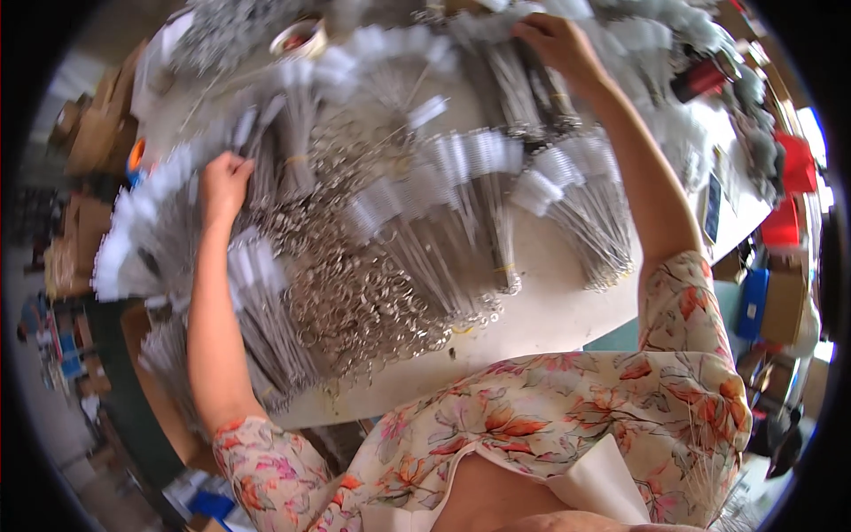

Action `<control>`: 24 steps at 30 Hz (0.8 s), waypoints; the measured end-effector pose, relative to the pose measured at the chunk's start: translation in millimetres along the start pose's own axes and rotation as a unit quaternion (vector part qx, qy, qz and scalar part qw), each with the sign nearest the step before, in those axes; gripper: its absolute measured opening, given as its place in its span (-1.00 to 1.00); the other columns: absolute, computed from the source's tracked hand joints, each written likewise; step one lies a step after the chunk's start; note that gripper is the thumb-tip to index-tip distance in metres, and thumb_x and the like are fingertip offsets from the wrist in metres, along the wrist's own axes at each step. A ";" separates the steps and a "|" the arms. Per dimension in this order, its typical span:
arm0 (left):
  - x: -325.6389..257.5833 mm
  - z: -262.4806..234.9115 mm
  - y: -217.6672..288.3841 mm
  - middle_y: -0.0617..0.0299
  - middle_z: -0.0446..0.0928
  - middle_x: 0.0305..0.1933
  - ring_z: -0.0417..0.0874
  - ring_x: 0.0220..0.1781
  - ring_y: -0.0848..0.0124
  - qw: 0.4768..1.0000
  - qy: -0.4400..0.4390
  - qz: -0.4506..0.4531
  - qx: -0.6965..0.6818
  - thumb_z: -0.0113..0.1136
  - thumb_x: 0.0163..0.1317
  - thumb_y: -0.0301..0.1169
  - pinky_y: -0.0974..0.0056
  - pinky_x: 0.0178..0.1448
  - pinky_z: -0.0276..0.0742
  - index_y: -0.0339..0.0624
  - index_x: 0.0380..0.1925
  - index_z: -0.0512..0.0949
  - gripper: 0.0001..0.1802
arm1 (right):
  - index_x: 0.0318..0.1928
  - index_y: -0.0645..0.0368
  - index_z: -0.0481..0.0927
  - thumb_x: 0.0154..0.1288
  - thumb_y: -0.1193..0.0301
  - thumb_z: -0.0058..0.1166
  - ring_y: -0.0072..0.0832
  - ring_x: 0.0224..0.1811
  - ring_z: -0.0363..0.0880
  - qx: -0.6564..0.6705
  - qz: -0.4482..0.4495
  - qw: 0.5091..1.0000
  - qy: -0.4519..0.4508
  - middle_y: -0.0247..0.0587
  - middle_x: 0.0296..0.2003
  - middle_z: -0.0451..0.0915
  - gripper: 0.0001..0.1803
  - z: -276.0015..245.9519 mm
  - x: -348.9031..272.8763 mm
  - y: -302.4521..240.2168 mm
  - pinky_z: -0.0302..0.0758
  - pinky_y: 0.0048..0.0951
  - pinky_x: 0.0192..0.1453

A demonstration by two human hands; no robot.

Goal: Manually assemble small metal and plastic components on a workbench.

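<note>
My left hand (223, 182) rests on a bundle of thin wire brushes with white bristle heads (266, 151) at the left of the white table (550, 310), fingers curled over it. My right hand (557, 43) reaches far across the table and closes on the top of another bundle of wire brushes (523, 89). Many more such bundles fan out across the table. A heap of loose metal rings (363, 301) lies in the middle, near the front edge.
A roll of tape (300, 37) sits at the far side. Red objects (793, 168) and a dark flat device (712, 206) lie along the right edge. Cardboard boxes (93, 133) stand on the floor to the left, and blue crates (753, 301) to the right.
</note>
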State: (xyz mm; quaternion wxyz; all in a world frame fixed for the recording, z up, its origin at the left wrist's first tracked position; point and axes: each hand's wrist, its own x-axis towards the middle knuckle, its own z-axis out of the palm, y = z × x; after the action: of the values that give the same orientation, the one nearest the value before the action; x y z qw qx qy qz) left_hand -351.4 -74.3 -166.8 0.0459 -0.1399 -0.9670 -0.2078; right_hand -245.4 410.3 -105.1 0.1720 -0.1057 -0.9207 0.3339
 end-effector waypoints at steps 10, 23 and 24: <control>-9.2 -25.0 -7.8 0.14 0.58 -0.53 0.56 -0.48 0.44 0.998 -0.046 -0.011 -0.031 0.10 0.10 -0.39 0.36 -0.31 0.42 -0.30 -0.45 0.56 -0.83 | -0.41 0.03 0.64 -0.08 0.20 0.09 -0.22 -0.33 0.59 -0.243 -0.021 0.969 -0.043 -0.20 -0.43 0.61 -0.75 33.0 25.2 0.6 0.51 -0.24 -0.25; -49.9 -108.0 68.8 0.04 0.57 -0.41 0.59 -0.38 0.13 0.987 0.025 0.006 0.156 0.13 0.10 -0.39 0.20 -0.28 0.46 -0.25 -0.35 0.52 -0.84 | -0.25 0.19 0.59 -0.03 0.46 -0.08 -0.13 -0.15 0.57 -0.248 0.016 0.967 -0.051 -0.01 -0.24 0.58 -0.71 28.8 11.2 -19.1 0.48 -0.18 -0.14; -60.4 -112.9 66.6 0.08 0.56 -0.42 0.58 -0.42 0.23 0.995 0.062 0.021 0.082 0.09 0.15 -0.40 0.24 -0.30 0.45 -0.27 -0.29 0.52 -0.82 | -0.26 0.20 0.58 0.00 0.44 -0.09 -0.12 -0.16 0.57 -0.197 -0.001 0.980 0.007 0.01 -0.25 0.58 -0.73 29.0 15.0 -22.9 0.49 -0.17 -0.14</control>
State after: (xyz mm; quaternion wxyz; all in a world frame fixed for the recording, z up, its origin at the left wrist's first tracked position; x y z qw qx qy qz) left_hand -270.8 -78.1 -47.1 0.1211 -0.1432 -0.9729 -0.1354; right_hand -272.2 381.0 -107.4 0.1547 -0.1392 -0.9672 0.1455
